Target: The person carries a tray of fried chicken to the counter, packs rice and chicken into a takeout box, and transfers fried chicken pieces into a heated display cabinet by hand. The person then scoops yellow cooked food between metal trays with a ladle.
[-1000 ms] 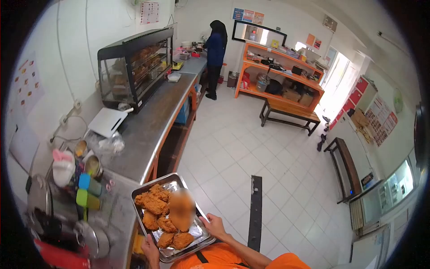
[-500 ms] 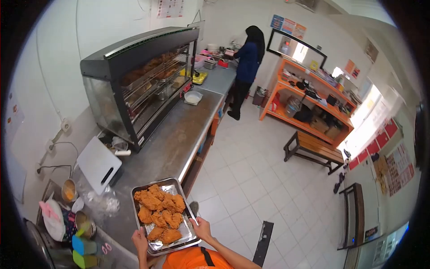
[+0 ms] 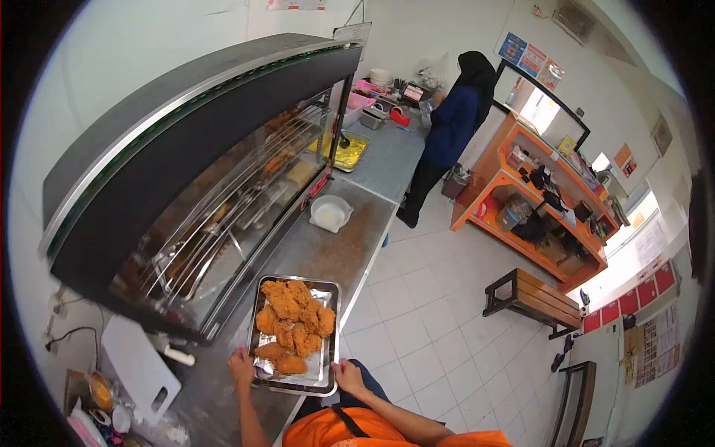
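Observation:
A rectangular metal tray (image 3: 337, 298) with several pieces of fried chicken (image 3: 290, 313) is over the front of the steel counter, its near end toward my body. Foil shows under the chicken. My left hand (image 3: 241, 366) is closed on the tray's left edge near its near corner. On the opposite side, my right hand (image 3: 348, 377) grips the right edge near the other near corner. Just past the tray on the left stands a glass-fronted food warmer (image 3: 201, 171) with wire racks and food inside.
On the counter (image 3: 350, 246) are a white bowl (image 3: 330, 213) and a yellow-filled tray (image 3: 348, 152). A white cutting board (image 3: 138, 365) leans at the left by a knife handle (image 3: 179, 356). A person (image 3: 458, 127) stands at the far end. An orange shelf (image 3: 536, 201) and wooden bench (image 3: 532, 298) stand right.
The view has come nearer to the warmer and the white bowl. Both hands have carried the tray of chicken forward along the counter, and it now lies more over the steel top.

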Demonstrator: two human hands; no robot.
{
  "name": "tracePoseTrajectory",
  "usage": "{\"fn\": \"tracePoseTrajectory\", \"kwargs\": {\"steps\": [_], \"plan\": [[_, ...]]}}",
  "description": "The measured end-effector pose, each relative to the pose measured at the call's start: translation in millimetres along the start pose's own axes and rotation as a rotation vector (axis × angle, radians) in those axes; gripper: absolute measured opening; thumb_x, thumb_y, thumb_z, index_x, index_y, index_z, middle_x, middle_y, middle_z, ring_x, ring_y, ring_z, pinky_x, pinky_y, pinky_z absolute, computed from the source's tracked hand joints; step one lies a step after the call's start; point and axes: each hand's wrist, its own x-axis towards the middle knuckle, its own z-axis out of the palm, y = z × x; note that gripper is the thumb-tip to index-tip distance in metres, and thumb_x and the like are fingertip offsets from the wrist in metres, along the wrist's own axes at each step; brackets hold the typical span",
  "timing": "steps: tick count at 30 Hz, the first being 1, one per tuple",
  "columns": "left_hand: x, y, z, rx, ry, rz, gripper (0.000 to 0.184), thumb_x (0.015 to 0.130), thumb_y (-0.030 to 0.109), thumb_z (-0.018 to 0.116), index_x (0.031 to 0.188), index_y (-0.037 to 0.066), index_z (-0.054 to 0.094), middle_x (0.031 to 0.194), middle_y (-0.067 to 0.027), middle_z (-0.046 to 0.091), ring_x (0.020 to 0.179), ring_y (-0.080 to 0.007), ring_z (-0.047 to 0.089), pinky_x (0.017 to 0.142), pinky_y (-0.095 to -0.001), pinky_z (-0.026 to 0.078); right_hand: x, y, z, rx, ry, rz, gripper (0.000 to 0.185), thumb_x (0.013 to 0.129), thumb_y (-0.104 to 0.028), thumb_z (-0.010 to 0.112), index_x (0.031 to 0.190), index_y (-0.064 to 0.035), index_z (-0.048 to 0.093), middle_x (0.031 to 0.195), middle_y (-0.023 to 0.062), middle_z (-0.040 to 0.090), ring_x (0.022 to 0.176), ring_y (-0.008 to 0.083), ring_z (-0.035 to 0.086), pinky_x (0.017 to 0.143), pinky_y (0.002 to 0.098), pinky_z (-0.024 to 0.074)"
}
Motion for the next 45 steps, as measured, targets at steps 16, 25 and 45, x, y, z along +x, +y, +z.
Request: {"fn": "tracePoseTrajectory", "kwargs": {"steps": [16, 25, 45], "plan": [[-45.5, 33.4, 164.5, 0.19, 0.099, -0.499, 0.067, 0.1, 0.054, 0.051, 0.134, -0.004, 0.058, 0.126, -0.0283, 0.063, 0.113, -0.0374, 0.061, 0.097, -0.0472, 0.047, 297.7, 63.9, -144.7, 0.022, -0.685, -0.232, 0.045, 0.099, -0.054, 0.052, 0.104, -0.0117, 0.068, 0.095, 0.0138, 0.075, 0.093, 0.0326, 0.072, 0.079, 0.0446, 0.0544], [9.1, 34.0, 212.7, 0.168, 0.433, -0.556, 0.051, 0.095, 0.043, 0.065, 0.108, -0.006, 0.073, 0.09, -0.0232, 0.074, 0.077, -0.0347, 0.067, 0.071, -0.048, 0.052, 354.6, 232.8, -300.5, -0.493, -0.787, 0.653, 0.07, 0.09, -0.072, 0.054, 0.129, -0.0128, 0.061, 0.109, 0.0134, 0.074, 0.101, 0.0342, 0.071, 0.088, 0.0435, 0.0551], [-5.6, 100.9, 282.2, 0.097, 0.535, -0.364, 0.044, 0.105, 0.037, 0.054, 0.122, -0.002, 0.064, 0.093, -0.0184, 0.067, 0.079, -0.0312, 0.061, 0.074, -0.0441, 0.052, 433.2, 309.2, -242.1, -0.353, -0.688, 0.637, 0.066, 0.09, -0.067, 0.056, 0.129, -0.0139, 0.062, 0.111, 0.0147, 0.073, 0.104, 0.0343, 0.07, 0.088, 0.0438, 0.0557]]}}
